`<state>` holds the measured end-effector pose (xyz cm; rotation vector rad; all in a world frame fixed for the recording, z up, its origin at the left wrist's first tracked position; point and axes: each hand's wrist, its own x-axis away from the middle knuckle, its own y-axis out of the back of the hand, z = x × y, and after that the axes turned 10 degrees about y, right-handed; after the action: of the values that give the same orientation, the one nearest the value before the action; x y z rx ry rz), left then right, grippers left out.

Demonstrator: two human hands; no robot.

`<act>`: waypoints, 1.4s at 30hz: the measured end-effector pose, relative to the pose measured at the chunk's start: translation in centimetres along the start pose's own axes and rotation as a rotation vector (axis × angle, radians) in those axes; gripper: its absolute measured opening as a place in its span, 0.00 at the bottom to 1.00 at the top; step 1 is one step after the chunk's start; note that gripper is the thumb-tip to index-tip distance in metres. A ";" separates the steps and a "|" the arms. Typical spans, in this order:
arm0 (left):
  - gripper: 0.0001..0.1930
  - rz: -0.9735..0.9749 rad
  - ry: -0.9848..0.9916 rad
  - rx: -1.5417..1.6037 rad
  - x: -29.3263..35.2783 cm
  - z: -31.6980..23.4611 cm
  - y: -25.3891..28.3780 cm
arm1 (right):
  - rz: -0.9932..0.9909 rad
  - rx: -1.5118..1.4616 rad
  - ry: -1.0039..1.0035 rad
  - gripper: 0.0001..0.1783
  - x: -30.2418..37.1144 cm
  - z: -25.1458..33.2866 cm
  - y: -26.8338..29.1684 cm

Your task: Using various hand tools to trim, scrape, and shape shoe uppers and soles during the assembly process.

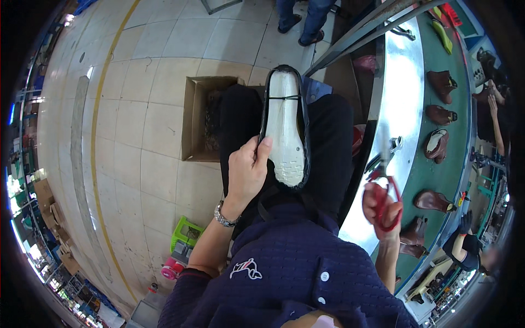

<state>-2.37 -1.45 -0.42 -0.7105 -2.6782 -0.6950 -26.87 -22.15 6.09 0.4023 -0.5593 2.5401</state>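
Observation:
My left hand (247,170) grips the near left edge of a black shoe (284,128), thumb on top, fingers underneath. The shoe lies sole side up over my lap, its long axis pointing away from me. Its bottom shows a whitish insole with a dark cord across the far part and small marks at the near end. Over the metal bench at the right, my right hand (381,208) is closed round the red handles of a pair of scissors (395,191). The blades point away from me and are blurred.
Beside the scissors, metal tools (395,144) lie on the shiny bench (407,82). Beyond it, a green conveyor belt (414,169) carries several brown shoes (437,145). An open cardboard box (191,117) stands left of my legs, a green crate (186,229) nearer. Other people (306,16) are around.

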 end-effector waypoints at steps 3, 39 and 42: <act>0.16 0.019 -0.018 0.061 -0.2 0.9 -0.1 | 0.257 0.047 -0.165 0.58 -3.4 0.9 -6.0; 0.10 -0.770 -0.943 0.008 -1.0 -8.7 6.5 | -0.821 1.472 0.171 0.28 -15.6 -4.8 13.8; 0.08 -0.847 -0.628 -0.112 -3.9 -5.8 9.6 | -1.003 1.638 0.229 0.36 -13.1 -8.3 14.0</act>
<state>6.80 1.33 6.60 0.3162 -3.5485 -0.9191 -24.91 -34.69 -10.48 0.6321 1.5326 1.4293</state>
